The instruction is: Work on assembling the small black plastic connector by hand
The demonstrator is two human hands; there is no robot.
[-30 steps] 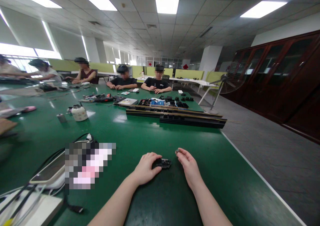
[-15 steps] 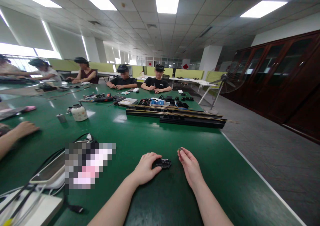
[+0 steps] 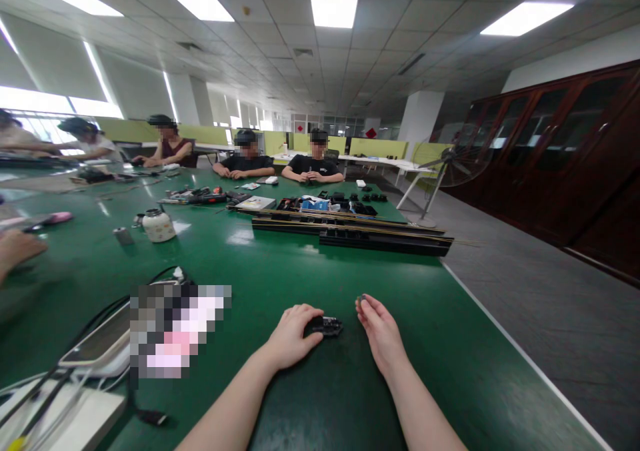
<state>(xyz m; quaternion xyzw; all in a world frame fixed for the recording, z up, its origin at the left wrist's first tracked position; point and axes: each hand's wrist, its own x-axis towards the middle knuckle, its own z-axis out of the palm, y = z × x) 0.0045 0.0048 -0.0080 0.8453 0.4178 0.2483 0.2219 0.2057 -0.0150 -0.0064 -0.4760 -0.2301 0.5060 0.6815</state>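
Here's the unit [image 3: 331,326], small, black, lying on the green table [image 3: 280,278], and the left hand [image 3: 295,331] has its left end, thumb on the near side, fingers over the far. It looks light and stiff, the shell perhaps a little slick; the exposed-looking top could be delicate, so the long sides seem the safer hold. Right of the unit, and apart from it, the right hand [image 3: 379,324] pinches a tiny grey bit [image 3: 361,298] at the fingertips, easily dropped, I'd judge! Beyond the unit lie long black rails [image 3: 385,241]; far left of it, a pale mug [image 3: 159,226].
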